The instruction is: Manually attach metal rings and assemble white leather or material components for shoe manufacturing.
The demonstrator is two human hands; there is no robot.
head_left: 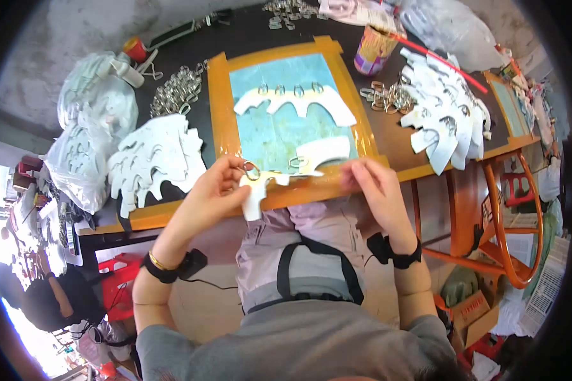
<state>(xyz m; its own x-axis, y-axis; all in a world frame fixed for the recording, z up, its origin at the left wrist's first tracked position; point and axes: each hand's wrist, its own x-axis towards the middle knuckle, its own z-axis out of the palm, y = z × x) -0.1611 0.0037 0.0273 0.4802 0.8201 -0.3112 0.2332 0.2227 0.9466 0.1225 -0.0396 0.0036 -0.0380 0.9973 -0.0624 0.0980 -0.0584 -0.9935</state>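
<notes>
One plastic bag point(90, 198), apparently of white pieces point(78, 156)

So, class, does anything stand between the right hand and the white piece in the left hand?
Nothing visible does: only an open gap over the taped edge separates the right hand from the white piece in the left hand. The right hand is partly blurred.

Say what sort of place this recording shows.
Probably a small manual workshop: stacked white cut-out pieces, a heap of metal rings and a blue work surface framed with brown tape all suggest piecework done by hand.
</notes>
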